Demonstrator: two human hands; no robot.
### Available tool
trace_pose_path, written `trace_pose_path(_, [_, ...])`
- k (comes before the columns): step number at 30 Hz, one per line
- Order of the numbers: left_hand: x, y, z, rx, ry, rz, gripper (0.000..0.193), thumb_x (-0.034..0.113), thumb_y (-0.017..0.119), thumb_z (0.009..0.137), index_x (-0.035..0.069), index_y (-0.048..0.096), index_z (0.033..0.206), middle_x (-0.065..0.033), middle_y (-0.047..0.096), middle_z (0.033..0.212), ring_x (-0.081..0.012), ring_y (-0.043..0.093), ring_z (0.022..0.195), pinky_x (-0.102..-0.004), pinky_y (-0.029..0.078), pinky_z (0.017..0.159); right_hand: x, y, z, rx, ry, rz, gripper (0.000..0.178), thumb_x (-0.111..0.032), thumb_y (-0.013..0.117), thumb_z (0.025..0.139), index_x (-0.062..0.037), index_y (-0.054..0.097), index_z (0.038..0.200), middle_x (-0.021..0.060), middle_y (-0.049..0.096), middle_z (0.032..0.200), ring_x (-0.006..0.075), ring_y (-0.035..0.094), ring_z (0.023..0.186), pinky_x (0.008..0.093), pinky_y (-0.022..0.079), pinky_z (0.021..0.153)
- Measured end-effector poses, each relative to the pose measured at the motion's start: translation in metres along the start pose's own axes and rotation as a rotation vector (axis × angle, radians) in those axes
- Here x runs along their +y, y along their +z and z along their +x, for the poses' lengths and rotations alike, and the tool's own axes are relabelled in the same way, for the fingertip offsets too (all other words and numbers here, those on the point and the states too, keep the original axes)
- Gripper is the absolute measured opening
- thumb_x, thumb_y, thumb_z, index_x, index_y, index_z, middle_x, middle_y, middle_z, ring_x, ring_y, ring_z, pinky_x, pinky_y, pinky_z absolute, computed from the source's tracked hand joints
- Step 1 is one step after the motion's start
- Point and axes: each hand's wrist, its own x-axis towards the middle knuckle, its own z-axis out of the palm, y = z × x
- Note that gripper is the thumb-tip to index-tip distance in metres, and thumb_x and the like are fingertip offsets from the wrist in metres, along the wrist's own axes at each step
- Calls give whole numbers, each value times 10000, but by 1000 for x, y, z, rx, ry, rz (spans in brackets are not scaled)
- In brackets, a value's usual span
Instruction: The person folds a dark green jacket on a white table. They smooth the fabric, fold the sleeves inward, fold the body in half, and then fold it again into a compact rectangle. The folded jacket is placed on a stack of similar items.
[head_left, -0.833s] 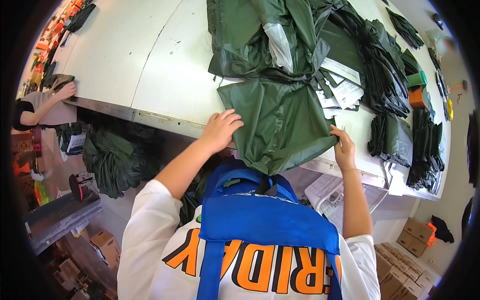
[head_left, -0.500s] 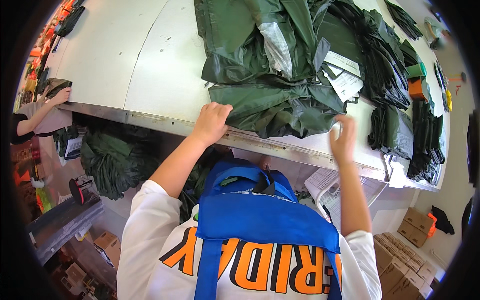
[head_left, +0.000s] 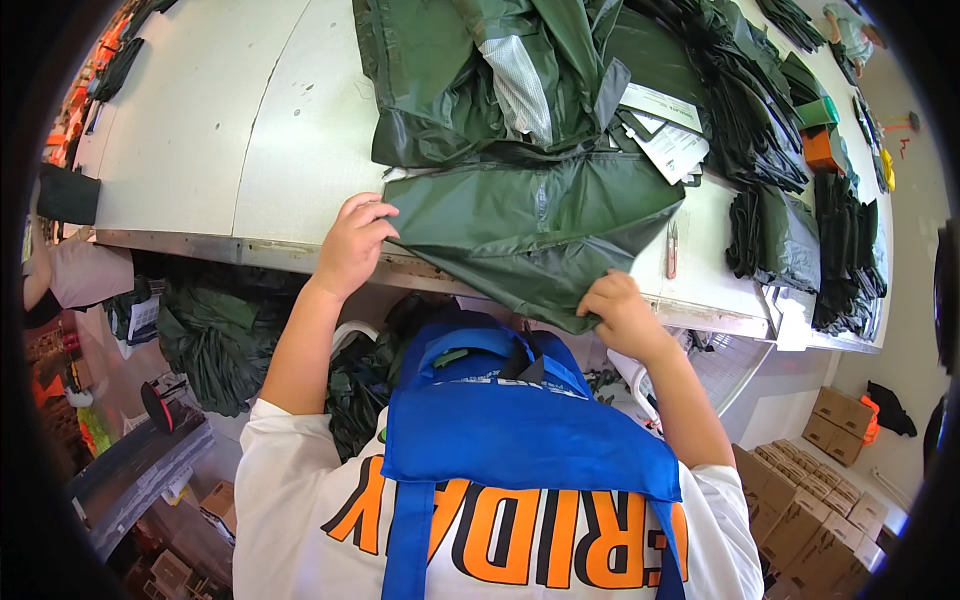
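A dark green, thin, shiny garment (head_left: 450, 110) with a patch of white mesh lining (head_left: 514, 85) lies spread on the white table (head_left: 180, 130). Its near section is drawn out flat toward me and hangs over the table edge at the front. My left hand (head_left: 352, 245) is closed on the left corner of this section, fingers pinching the fabric. Lower down on the right, my right hand (head_left: 622, 315) grips the near edge and pulls it into a point. Thread snips with reddish handles (head_left: 672, 252) lie just right of the garment.
Paper tags (head_left: 668, 140) rest beside the garment. Folded dark garments (head_left: 750, 110) are stacked at right, near a green roll (head_left: 818, 112) and orange box (head_left: 824, 150). Green fabric (head_left: 225, 330) is heaped below the table. A co-worker's arm (head_left: 38, 265) shows far left; cardboard boxes (head_left: 835, 425) stand right.
My right hand has come down and left and taken hold of the garment's near edge. The bunched near section is now stretched flat, and the snips have come into sight.
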Motion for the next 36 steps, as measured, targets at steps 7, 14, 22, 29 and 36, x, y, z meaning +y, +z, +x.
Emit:
trace_pose_path(7, [51,34,-9,552,-826,-1412,698,-79,448,745,156,414,1401,-133,472,1296,-274,468,1182,-380,357,1039,-19,34,54,260,101,125,508,-249,708,776,-139,561,1250,144,497,1257,341,436,1214,492,351,1007])
trace_pose_path(14, [-18,40,30,402,-997,-1614,225,126,611,901,14,594,1096,-96,655,1013,-198,637,889,-336,519,802,-22,71,56,113,155,-249,752,-461,735,719,-254,458,1386,124,314,1489,368,222,1395,545,174,1113])
trace_pose_path(22, [29,24,35,451,-612,-1324,133,16,678,841,34,616,957,-4,636,851,-64,561,753,-224,469,723,102,40,-1,864,976,-436,435,-117,642,827,-34,527,1238,217,508,1235,358,487,1135,459,383,969])
trace_pose_path(29, [40,28,41,434,-565,-1228,119,45,670,856,25,620,962,4,618,833,-57,531,741,-221,440,701,173,32,-37,585,929,-206,429,-197,659,806,-37,566,1193,167,571,1068,330,575,868,419,460,833])
trace_pose_path(36, [25,10,17,377,-1015,-1212,521,173,628,882,65,380,1328,-92,507,1190,-192,518,1035,-297,460,814,94,20,-9,773,743,-440,540,-106,636,781,-36,454,1284,219,448,1273,395,396,1213,470,347,992])
